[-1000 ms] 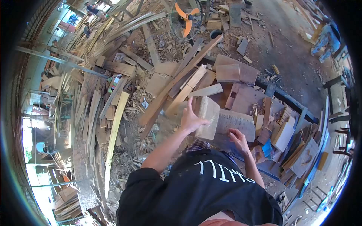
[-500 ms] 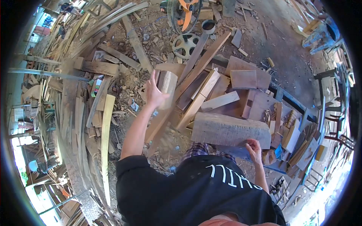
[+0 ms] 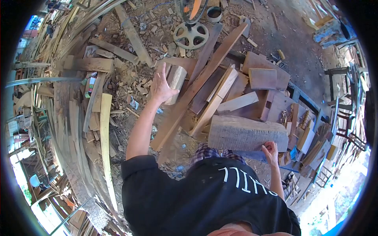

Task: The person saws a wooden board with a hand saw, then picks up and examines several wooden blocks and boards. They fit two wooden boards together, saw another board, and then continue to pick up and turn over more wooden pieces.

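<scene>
1. Compared with a second ago, the block (image 3: 176,80) has gone from the left end of the wide board (image 3: 246,134) to the far side of the long beam (image 3: 208,74) — my left hand (image 3: 160,89) has travelled out with it.
2. Thumb and fingers of that hand are spread wide apart at the block, touching or nearly so.
3. At the near edge of the wide board, towards its right end, my right hand (image 3: 270,151) has its fingers curled. Whether they pinch the wood I cannot tell.
4. Already the block is well apart from the wide board, which lies before me with its grain running lengthwise. Beyond it are a pale plank (image 3: 238,103) and a brown panel (image 3: 263,78), both loose. How much is left, I can't judge from this view.
5. White capitals cross my black shirt (image 3: 177,192), upside down to me — they seem to end in "ILL", the first letters being unclear. Print on the small carton (image 3: 91,85) off to the left is too small to read.
</scene>
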`<state>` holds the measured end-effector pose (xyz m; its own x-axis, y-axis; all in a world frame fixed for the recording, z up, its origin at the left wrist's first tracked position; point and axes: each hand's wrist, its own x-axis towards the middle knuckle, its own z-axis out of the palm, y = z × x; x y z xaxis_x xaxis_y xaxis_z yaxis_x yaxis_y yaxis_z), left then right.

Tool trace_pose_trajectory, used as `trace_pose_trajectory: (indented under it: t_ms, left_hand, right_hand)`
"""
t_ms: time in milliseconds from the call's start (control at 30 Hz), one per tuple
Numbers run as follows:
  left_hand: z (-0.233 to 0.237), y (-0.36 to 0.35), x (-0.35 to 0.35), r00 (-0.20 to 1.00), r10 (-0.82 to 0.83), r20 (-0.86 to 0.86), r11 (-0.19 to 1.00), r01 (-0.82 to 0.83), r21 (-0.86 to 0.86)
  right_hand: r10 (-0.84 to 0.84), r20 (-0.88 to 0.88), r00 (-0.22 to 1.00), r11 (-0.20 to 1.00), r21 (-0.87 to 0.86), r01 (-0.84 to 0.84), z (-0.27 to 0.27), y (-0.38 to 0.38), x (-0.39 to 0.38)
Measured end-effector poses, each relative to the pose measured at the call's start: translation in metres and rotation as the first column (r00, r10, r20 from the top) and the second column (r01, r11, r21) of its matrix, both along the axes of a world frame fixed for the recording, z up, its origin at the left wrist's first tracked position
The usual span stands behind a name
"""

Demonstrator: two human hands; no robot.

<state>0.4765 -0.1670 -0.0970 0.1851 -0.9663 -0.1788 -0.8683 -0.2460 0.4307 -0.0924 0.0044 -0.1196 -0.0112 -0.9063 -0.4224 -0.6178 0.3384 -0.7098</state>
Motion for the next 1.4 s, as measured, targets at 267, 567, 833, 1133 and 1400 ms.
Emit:
trace_pose_trajectory:
  t_ms: [267,567,833,1133,1400]
  left_hand:
    - [0.006,0.012,-0.007,0.981,0.016,0.195,0.954,0.043,-0.296]
    - [-0.036,0.140,-0.077,0.935,0.029,-0.354,0.991,-0.074,-0.113]
    - [-0.091,0.172,-0.043,0.978,0.175,0.113,0.984,-0.178,0.025]
    - [-0.046,0.170,-0.051,0.993,0.077,-0.089,0.987,-0.089,-0.137]
    - [-0.038,0.184,-0.071,0.897,0.200,-0.393,0.979,-0.193,0.059]
  right_hand:
    - [-0.005,-0.044,0.999,1.000,-0.019,0.004,0.000,-0.001,0.002]
    - [-0.015,-0.080,0.997,1.000,0.008,0.015,0.006,-0.006,0.007]
    - [-0.001,-0.086,0.996,1.000,-0.028,-0.001,0.008,-0.005,0.010]
    - [0.027,-0.121,0.992,0.995,-0.088,-0.038,0.002,0.000,0.008]
    - [0.005,-0.123,0.992,0.997,-0.080,-0.015,0.007,-0.001,0.014]
